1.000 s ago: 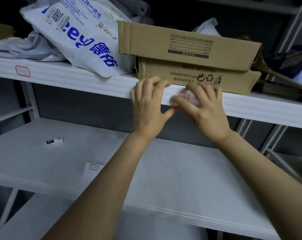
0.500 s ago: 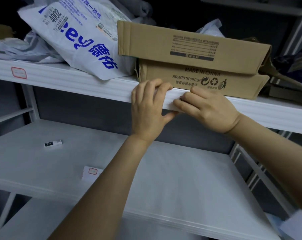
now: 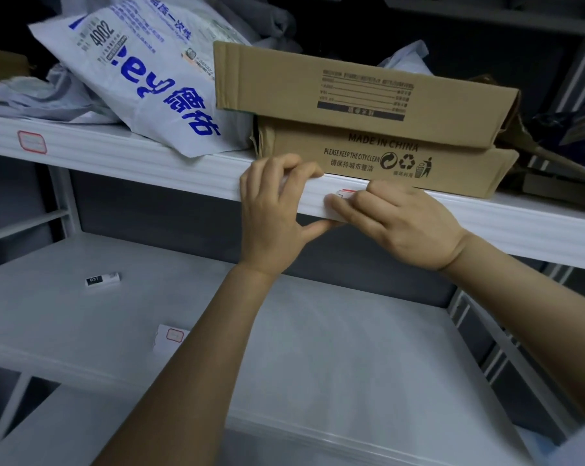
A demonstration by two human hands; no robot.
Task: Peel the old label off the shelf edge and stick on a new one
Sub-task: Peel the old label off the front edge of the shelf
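A small white label with a red border [image 3: 346, 192] sits on the front edge of the upper white shelf [image 3: 150, 167], mostly hidden under fingers. My right hand [image 3: 406, 224] lies against that edge, its curled fingertips closed over the label; whether a corner is lifted is hidden. Just left of it, my left hand [image 3: 273, 213] clamps the shelf edge, fingers over the top and thumb underneath. A second red-bordered label [image 3: 32, 141] is stuck on the same edge far to the left.
Two flat cardboard boxes [image 3: 351, 95] and a white courier bag [image 3: 143, 79] rest on the upper shelf right behind my hands. On the lower shelf [image 3: 351, 348] lie a label sheet [image 3: 170, 336] and a small white box [image 3: 103, 280].
My right hand turned from upright to lying flatter along the edge, its fingers now covering more of the label. The left hand kept its grip. The view drifted slightly.
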